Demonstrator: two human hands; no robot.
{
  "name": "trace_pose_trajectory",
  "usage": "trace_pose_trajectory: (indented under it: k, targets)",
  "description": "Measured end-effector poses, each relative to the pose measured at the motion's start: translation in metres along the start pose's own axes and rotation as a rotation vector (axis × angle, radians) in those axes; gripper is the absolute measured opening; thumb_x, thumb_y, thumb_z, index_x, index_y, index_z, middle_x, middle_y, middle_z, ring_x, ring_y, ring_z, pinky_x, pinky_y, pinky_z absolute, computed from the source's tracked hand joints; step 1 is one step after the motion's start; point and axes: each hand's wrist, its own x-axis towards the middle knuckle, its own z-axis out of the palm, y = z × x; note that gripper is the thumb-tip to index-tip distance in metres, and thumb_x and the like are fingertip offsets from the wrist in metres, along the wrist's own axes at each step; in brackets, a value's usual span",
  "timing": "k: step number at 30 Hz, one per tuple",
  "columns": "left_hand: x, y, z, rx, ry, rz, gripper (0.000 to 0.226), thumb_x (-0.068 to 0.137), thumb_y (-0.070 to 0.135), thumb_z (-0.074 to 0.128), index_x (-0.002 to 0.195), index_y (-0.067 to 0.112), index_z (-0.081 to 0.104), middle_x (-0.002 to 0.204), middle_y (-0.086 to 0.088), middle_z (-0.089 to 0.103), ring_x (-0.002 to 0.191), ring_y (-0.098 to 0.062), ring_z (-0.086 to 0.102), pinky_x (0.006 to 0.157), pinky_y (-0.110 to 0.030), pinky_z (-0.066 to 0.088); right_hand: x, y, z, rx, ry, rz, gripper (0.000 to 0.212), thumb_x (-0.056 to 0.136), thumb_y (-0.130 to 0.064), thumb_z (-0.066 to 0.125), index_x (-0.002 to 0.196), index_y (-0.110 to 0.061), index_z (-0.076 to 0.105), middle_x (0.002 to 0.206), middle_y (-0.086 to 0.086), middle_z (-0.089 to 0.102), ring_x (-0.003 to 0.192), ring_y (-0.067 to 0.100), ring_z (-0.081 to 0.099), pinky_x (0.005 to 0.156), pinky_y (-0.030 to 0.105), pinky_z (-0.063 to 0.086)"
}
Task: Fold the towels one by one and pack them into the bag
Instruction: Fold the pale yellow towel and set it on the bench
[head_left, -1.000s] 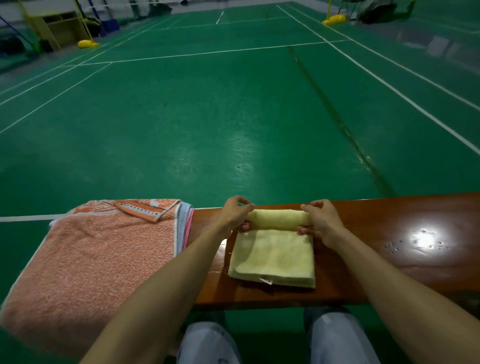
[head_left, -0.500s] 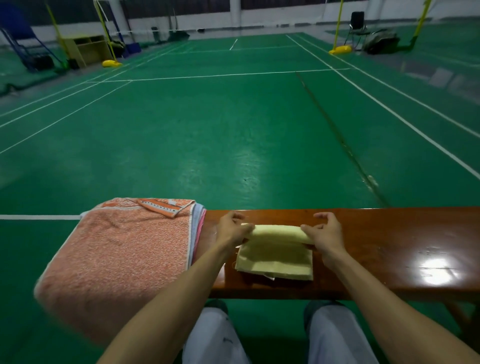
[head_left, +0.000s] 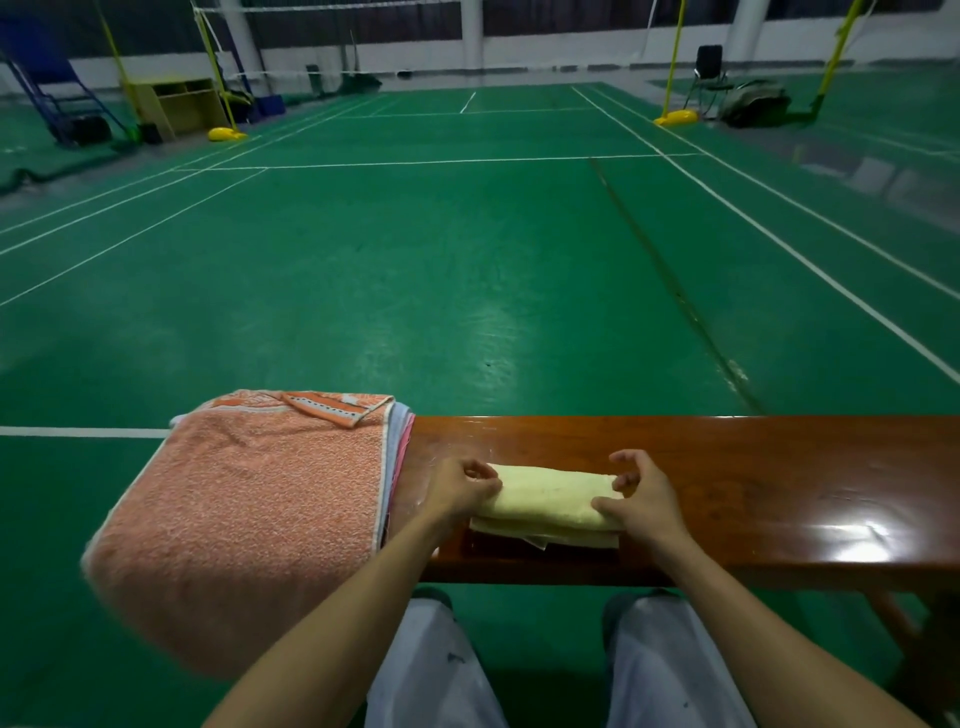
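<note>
A small pale yellow towel (head_left: 548, 496) lies on the brown wooden bench (head_left: 753, 467), rolled almost up to its near edge. My left hand (head_left: 462, 488) grips the roll's left end with curled fingers. My right hand (head_left: 641, 499) holds the right end, thumb on the near side and fingers curled over the top. A pile of towels with a large orange one (head_left: 244, 509) on top covers the bench's left end. No bag shows in the head view.
Beyond the bench stretches a green sports court floor (head_left: 415, 260) with white lines. Yellow net posts (head_left: 675, 117), a yellow cabinet (head_left: 174, 104) and a chair (head_left: 706, 67) stand far off. My knees in light trousers (head_left: 431, 670) are under the bench's near edge.
Both hands have rolled the yellow towel toward me, so the flat part has shrunk to a thin strip. The camera has tilted up, showing more of the court.
</note>
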Motion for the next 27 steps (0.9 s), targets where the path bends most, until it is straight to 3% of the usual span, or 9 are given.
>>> trace_pose_trajectory:
  k: [3, 6, 9, 11, 16, 20, 23, 25, 27]
  targets:
    - [-0.002, -0.006, -0.002, 0.217, 0.015, 0.103, 0.017, 0.084, 0.018, 0.071, 0.100, 0.020, 0.065, 0.119, 0.001, 0.051, 0.107, -0.016, 0.051, 0.090, -0.031, 0.050, -0.003, 0.001, 0.001, -0.177, -0.033, -0.054, 0.061, 0.074, -0.012, 0.083, 0.126, -0.020, 0.051, 0.099, 0.001, 0.056, 0.088, 0.016, 0.057, 0.063, 0.021, 0.045]
    - [-0.006, -0.008, -0.003, 0.483, 0.015, 0.250, 0.026, 0.084, 0.027, 0.071, 0.108, 0.027, 0.059, 0.126, 0.004, 0.038, 0.116, -0.016, 0.043, 0.095, -0.027, 0.045, -0.003, -0.001, 0.000, -0.367, -0.035, -0.096, 0.063, 0.073, -0.021, 0.084, 0.128, -0.025, 0.053, 0.112, -0.001, 0.051, 0.104, 0.017, 0.051, 0.079, 0.026, 0.047]
    - [-0.005, -0.005, -0.002, 0.754, -0.011, 0.520, 0.033, 0.090, 0.024, 0.063, 0.123, 0.029, 0.058, 0.141, 0.005, 0.037, 0.131, -0.018, 0.030, 0.111, -0.038, 0.034, 0.001, -0.006, 0.000, -0.486, -0.031, -0.141, 0.062, 0.075, -0.029, 0.081, 0.131, -0.034, 0.054, 0.131, -0.001, 0.042, 0.124, 0.020, 0.035, 0.097, 0.036, 0.038]
    - [-0.003, 0.001, 0.000, 0.833, -0.099, 0.613, 0.033, 0.093, 0.017, 0.058, 0.125, 0.026, 0.060, 0.144, 0.005, 0.041, 0.135, -0.018, 0.027, 0.113, -0.040, 0.032, 0.003, -0.011, 0.005, -0.489, 0.017, -0.181, 0.056, 0.078, -0.038, 0.078, 0.129, -0.037, 0.055, 0.135, -0.003, 0.041, 0.128, 0.020, 0.033, 0.100, 0.040, 0.034]
    - [-0.001, 0.001, 0.008, 0.774, -0.172, 0.592, 0.026, 0.095, 0.016, 0.056, 0.119, 0.018, 0.065, 0.137, 0.003, 0.050, 0.124, -0.016, 0.043, 0.105, -0.032, 0.039, 0.004, -0.024, 0.026, -0.572, -0.011, -0.335, 0.048, 0.088, -0.046, 0.066, 0.132, -0.034, 0.056, 0.132, -0.005, 0.048, 0.123, 0.014, 0.038, 0.095, 0.032, 0.032]
    - [0.001, -0.006, 0.011, 0.661, -0.134, 0.517, 0.024, 0.096, 0.031, 0.054, 0.112, 0.016, 0.064, 0.131, 0.001, 0.051, 0.117, -0.015, 0.046, 0.095, -0.026, 0.038, 0.005, -0.013, 0.038, -0.625, -0.104, -0.299, 0.053, 0.090, -0.052, 0.060, 0.139, -0.034, 0.049, 0.140, -0.006, 0.045, 0.128, 0.014, 0.035, 0.100, 0.032, 0.031]
    - [0.003, -0.014, 0.013, 0.633, -0.152, 0.506, 0.033, 0.094, 0.035, 0.057, 0.122, 0.017, 0.055, 0.135, 0.000, 0.045, 0.115, -0.014, 0.043, 0.091, -0.024, 0.036, 0.006, 0.003, 0.038, -0.687, -0.133, -0.282, 0.058, 0.091, -0.060, 0.052, 0.143, -0.037, 0.042, 0.147, -0.010, 0.039, 0.134, 0.016, 0.028, 0.103, 0.037, 0.028]
    - [0.005, -0.023, 0.012, 0.651, -0.186, 0.512, 0.050, 0.094, 0.039, 0.056, 0.137, 0.017, 0.045, 0.145, -0.001, 0.037, 0.126, -0.015, 0.037, 0.102, -0.026, 0.032, 0.004, 0.013, 0.035, -0.687, -0.162, -0.244, 0.070, 0.084, -0.076, 0.042, 0.145, -0.043, 0.037, 0.151, -0.013, 0.034, 0.139, 0.016, 0.022, 0.105, 0.042, 0.024]
    - [0.007, -0.033, 0.010, 0.703, -0.202, 0.515, 0.065, 0.095, 0.048, 0.050, 0.149, 0.018, 0.030, 0.156, 0.001, 0.024, 0.141, -0.014, 0.022, 0.113, -0.030, 0.019, 0.000, 0.021, 0.032, -0.670, -0.171, -0.237, 0.106, 0.058, -0.101, 0.009, 0.146, -0.046, 0.031, 0.153, -0.016, 0.030, 0.142, 0.014, 0.018, 0.107, 0.045, 0.020]
